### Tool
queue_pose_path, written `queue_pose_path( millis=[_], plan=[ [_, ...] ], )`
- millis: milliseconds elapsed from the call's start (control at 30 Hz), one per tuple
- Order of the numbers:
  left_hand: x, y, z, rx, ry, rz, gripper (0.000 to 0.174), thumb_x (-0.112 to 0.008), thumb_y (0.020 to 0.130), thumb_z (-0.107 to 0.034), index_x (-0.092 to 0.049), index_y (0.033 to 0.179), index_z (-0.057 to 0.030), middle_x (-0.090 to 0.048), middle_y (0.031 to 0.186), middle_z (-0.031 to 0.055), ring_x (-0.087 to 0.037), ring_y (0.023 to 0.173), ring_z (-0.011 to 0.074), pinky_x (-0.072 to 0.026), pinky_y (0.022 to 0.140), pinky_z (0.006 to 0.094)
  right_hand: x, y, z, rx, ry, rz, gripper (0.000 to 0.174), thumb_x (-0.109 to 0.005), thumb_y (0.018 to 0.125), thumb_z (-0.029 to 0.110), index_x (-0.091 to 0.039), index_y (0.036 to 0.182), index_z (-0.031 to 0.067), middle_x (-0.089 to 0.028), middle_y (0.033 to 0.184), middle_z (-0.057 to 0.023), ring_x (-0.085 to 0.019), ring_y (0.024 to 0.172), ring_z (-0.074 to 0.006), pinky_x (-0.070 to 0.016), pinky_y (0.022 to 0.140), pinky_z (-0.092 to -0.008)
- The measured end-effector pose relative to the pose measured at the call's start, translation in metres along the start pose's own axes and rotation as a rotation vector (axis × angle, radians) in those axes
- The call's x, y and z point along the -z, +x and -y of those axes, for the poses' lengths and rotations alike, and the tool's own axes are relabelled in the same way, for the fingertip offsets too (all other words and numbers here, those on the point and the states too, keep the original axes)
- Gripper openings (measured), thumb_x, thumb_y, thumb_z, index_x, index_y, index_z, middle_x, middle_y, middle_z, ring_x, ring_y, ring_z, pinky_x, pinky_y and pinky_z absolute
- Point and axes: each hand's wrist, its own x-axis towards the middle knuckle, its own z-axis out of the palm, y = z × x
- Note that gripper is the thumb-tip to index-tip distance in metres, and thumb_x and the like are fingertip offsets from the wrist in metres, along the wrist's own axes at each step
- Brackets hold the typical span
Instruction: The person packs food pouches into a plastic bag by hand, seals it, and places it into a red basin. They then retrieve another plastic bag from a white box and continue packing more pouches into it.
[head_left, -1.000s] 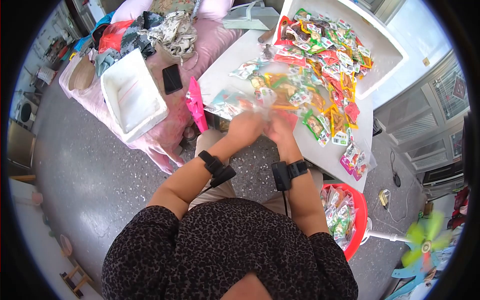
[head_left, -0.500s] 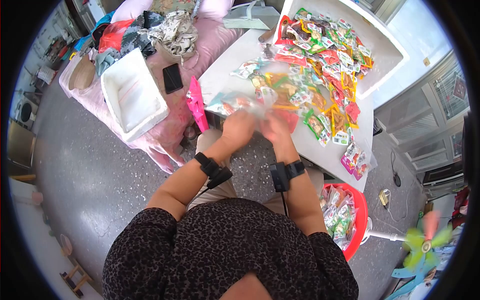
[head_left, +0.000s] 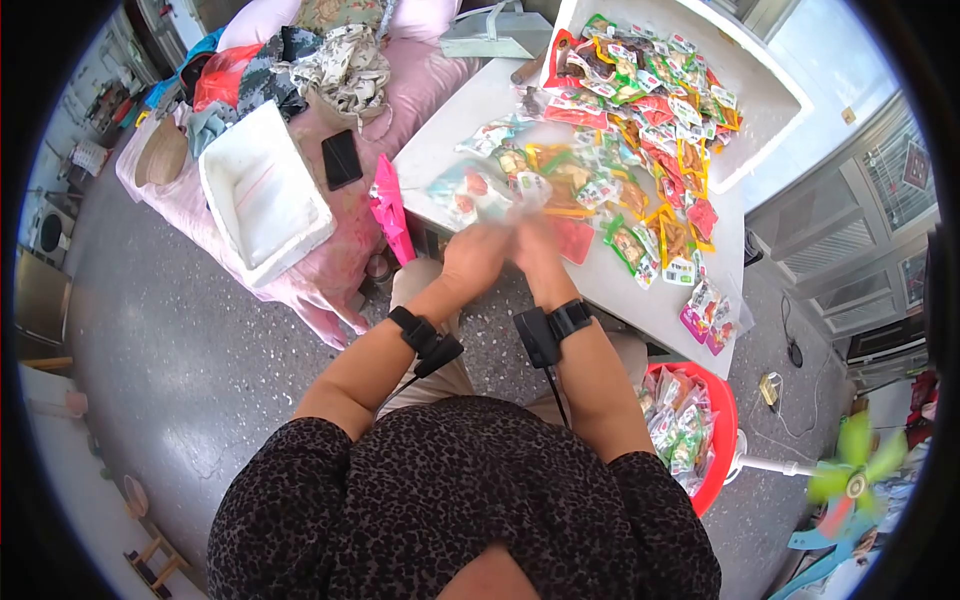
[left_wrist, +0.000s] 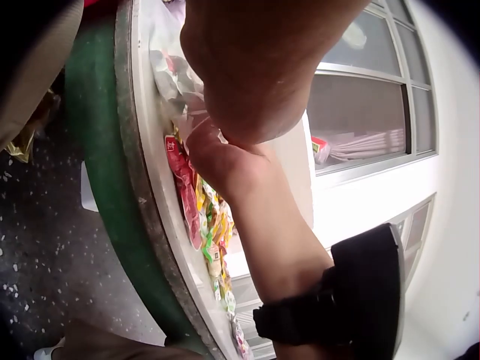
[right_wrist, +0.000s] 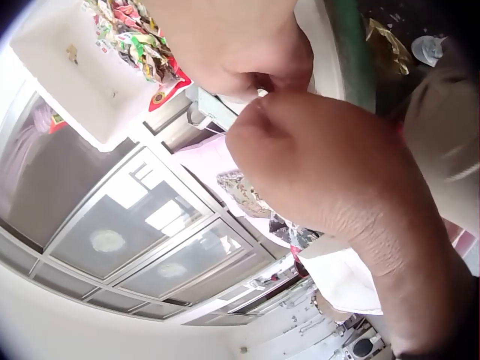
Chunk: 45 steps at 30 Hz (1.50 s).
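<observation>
A clear plastic bag (head_left: 468, 192) with a few small snack packets inside lies at the near left edge of the table, its mouth running up to both hands. My left hand (head_left: 478, 252) grips the gathered mouth, fingers curled. Pressed up beside it, my right hand (head_left: 537, 248) pinches the same part; motion blurs both in the head view. In the left wrist view the right hand (left_wrist: 229, 161) bends in against the left hand (left_wrist: 251, 71). Knuckles hide most of the gripped plastic in both wrist views. A red packet (head_left: 572, 240) lies just right of the hands.
Loose snack packets (head_left: 625, 245) spread over the table (head_left: 440, 130), spilling from a tipped white foam box (head_left: 775, 110). A red tub (head_left: 722, 440) of filled bags stands below right. On the bed are an empty foam box (head_left: 265, 235), a phone (head_left: 342, 160) and a pink packet (head_left: 388, 208).
The right hand and forearm have moved left, closer against the left hand. The bag has shifted a little, its packets now showing farther from the edge.
</observation>
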Motion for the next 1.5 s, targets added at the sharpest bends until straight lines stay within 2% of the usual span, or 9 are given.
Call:
queue_pose_path(
  millis=[133, 367, 600, 667, 867, 967, 1067, 1300, 1500],
  plan=[
    [-0.005, 0.001, 0.002, 0.0, -0.013, 0.0, 0.017, -0.05, 0.068, -0.01, -0.053, 0.084, -0.0072, -0.05, 0.069, 0.0095, -0.05, 0.07, 0.0269, -0.0422, 0.059, 0.0365, -0.007, 0.011, -0.006, -0.076, 0.145, -0.16, 0.018, -0.042, 0.075, -0.003, -0.044, 0.092, 0.0034, -0.048, 0.079, -0.0095, -0.051, 0.066, -0.0228, -0.0479, 0.058, -0.035],
    [-0.007, 0.002, 0.002, 0.088, -0.084, -0.021, 0.012, -0.05, 0.068, -0.009, -0.053, 0.079, -0.008, -0.05, 0.066, 0.011, -0.051, 0.064, 0.0288, -0.0419, 0.057, 0.0374, -0.031, -0.013, 0.022, -0.029, -0.638, -0.243, 0.019, -0.053, 0.076, 0.018, -0.046, 0.084, 0.0018, -0.05, 0.074, -0.0064, -0.051, 0.057, -0.0167, -0.0438, 0.046, -0.0288],
    [-0.016, 0.003, 0.003, 0.155, -0.122, 0.008, 0.005, -0.048, 0.069, -0.01, -0.048, 0.07, -0.0059, -0.05, 0.066, 0.0122, -0.05, 0.063, 0.0309, -0.0418, 0.055, 0.04, 0.049, 0.01, 0.05, -0.227, -0.605, 0.112, 0.016, -0.049, 0.074, 0.015, -0.047, 0.087, 0.006, -0.054, 0.071, -0.0051, -0.052, 0.056, -0.0131, -0.0425, 0.045, -0.0232],
    [-0.019, 0.004, 0.003, 0.153, -0.149, -0.001, 0.005, -0.048, 0.069, -0.01, -0.047, 0.068, -0.0053, -0.048, 0.064, 0.0125, -0.05, 0.061, 0.0311, -0.041, 0.054, 0.0401, 0.092, 0.031, 0.065, 0.206, -0.808, 0.126, 0.015, -0.05, 0.073, 0.01, -0.048, 0.086, 0.0043, -0.054, 0.067, -0.0052, -0.053, 0.054, -0.0117, -0.0405, 0.042, -0.0208],
    [-0.023, 0.007, 0.0, 0.16, -0.215, 0.009, 0.006, -0.05, 0.069, -0.009, -0.046, 0.065, -0.004, -0.048, 0.063, 0.0128, -0.049, 0.06, 0.0311, -0.0401, 0.053, 0.0393, 0.166, 0.092, 0.148, 0.208, -0.342, -0.179, 0.015, -0.047, 0.074, 0.01, -0.048, 0.087, 0.0031, -0.055, 0.067, -0.0085, -0.054, 0.055, -0.0177, -0.0424, 0.045, -0.0259],
    [-0.026, 0.006, 0.003, 0.159, -0.233, 0.027, 0.007, -0.05, 0.069, -0.009, -0.047, 0.064, -0.0039, -0.047, 0.062, 0.0125, -0.049, 0.059, 0.0309, -0.0399, 0.053, 0.0393, 0.214, 0.145, 0.156, 0.345, -1.358, -0.471, 0.026, -0.045, 0.074, 0.014, -0.047, 0.097, 0.0018, -0.057, 0.082, -0.0147, -0.056, 0.068, -0.0269, -0.0449, 0.059, -0.0325],
    [-0.029, 0.007, 0.005, 0.142, -0.243, 0.034, 0.007, -0.051, 0.068, -0.009, -0.047, 0.064, -0.0041, -0.047, 0.061, 0.0121, -0.049, 0.059, 0.0305, -0.0399, 0.052, 0.0391, 0.166, 0.13, 0.164, 0.29, -1.545, -0.528, 0.037, -0.044, 0.074, 0.02, -0.043, 0.107, 0.0026, -0.053, 0.097, -0.0188, -0.052, 0.087, -0.0318, -0.0405, 0.075, -0.0354],
    [-0.03, 0.008, 0.007, 0.137, -0.219, 0.11, 0.006, -0.054, 0.066, -0.006, -0.051, 0.071, -0.004, -0.051, 0.066, 0.0112, -0.052, 0.062, 0.0284, -0.0423, 0.055, 0.0351, 0.175, 0.163, 0.16, 0.156, -1.459, -0.531, 0.04, -0.041, 0.075, 0.027, -0.042, 0.11, 0.0084, -0.048, 0.107, -0.0186, -0.046, 0.099, -0.0321, -0.0353, 0.083, -0.0398],
    [-0.017, 0.012, -0.003, 0.167, -0.202, 0.095, 0.011, -0.054, 0.067, -0.015, -0.049, 0.071, -0.0056, -0.049, 0.065, 0.0107, -0.05, 0.062, 0.0292, -0.0406, 0.052, 0.039, 0.185, 0.172, 0.156, 0.27, -1.464, -0.687, 0.028, -0.045, 0.072, 0.024, -0.055, 0.091, 0.0073, -0.056, 0.09, -0.0177, -0.054, 0.084, -0.0329, -0.0427, 0.071, -0.0395]
  ],
)
